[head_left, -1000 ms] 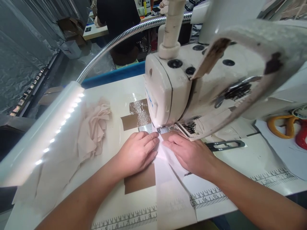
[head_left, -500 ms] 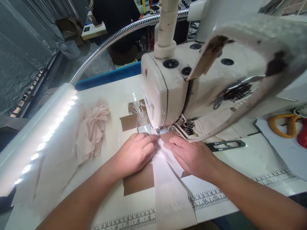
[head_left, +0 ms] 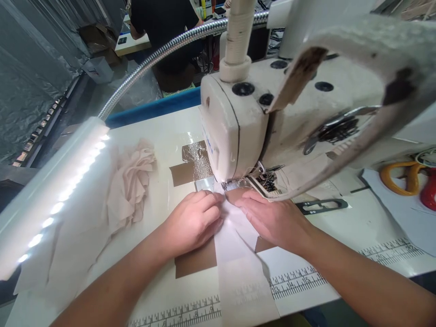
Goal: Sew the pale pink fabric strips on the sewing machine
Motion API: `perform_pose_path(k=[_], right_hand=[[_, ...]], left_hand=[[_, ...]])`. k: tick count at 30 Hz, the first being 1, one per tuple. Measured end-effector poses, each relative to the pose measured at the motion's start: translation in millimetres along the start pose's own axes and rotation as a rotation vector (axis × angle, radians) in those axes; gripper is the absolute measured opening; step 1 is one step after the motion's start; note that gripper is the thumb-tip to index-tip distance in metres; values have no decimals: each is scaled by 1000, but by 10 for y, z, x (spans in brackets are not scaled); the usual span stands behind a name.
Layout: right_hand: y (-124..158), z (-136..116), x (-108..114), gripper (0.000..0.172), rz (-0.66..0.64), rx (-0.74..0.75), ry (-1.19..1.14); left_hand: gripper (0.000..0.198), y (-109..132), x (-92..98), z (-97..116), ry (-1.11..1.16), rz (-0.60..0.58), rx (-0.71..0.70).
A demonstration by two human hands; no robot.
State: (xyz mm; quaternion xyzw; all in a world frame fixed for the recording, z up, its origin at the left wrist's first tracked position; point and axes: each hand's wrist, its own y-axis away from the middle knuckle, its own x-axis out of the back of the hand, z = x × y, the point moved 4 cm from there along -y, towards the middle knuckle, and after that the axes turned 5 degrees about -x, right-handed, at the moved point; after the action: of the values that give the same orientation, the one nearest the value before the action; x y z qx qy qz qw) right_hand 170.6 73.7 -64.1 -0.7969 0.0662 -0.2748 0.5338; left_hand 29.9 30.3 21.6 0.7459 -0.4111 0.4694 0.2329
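Note:
A long strip of pale, thin fabric (head_left: 243, 277) runs from the table's front edge up to the needle area of a white sewing machine (head_left: 223, 131). On the strip's left edge, just short of the presser foot, my left hand (head_left: 197, 218) is closed, its fingers curled on the cloth. My right hand (head_left: 272, 220) pinches the right side of the same fabric, thumb and fingers together, close to the machine's base. The fingertips of both hands are partly hidden. Brown tape (head_left: 195, 261) shows on the table beneath and beside the cloth.
A crumpled heap of pale fabric (head_left: 131, 186) lies left, under a lit lamp tube (head_left: 57, 190). Dark thread snips (head_left: 322, 206) and yellow-handled scissors (head_left: 398, 179) lie right. A ruler tape (head_left: 296, 281) lines the front edge. Another person (head_left: 163, 32) sits beyond.
My right hand has shifted slightly to the right and the left hand a little lower. The fabric strip between them lies slightly differently, its right edge folded outward.

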Motion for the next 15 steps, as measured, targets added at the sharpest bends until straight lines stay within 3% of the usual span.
perform_pose_path(k=[4, 8, 15], right_hand=[[-73, 16, 33, 27, 6, -42, -24], [-100, 5, 37, 27, -41, -45, -74], [-58, 38, -12, 27, -123, -62, -162]], left_hand=[[22, -12, -13, 132, 57, -18, 30], [16, -46, -44, 225, 41, -9, 99], [24, -91, -81, 212, -21, -21, 145]])
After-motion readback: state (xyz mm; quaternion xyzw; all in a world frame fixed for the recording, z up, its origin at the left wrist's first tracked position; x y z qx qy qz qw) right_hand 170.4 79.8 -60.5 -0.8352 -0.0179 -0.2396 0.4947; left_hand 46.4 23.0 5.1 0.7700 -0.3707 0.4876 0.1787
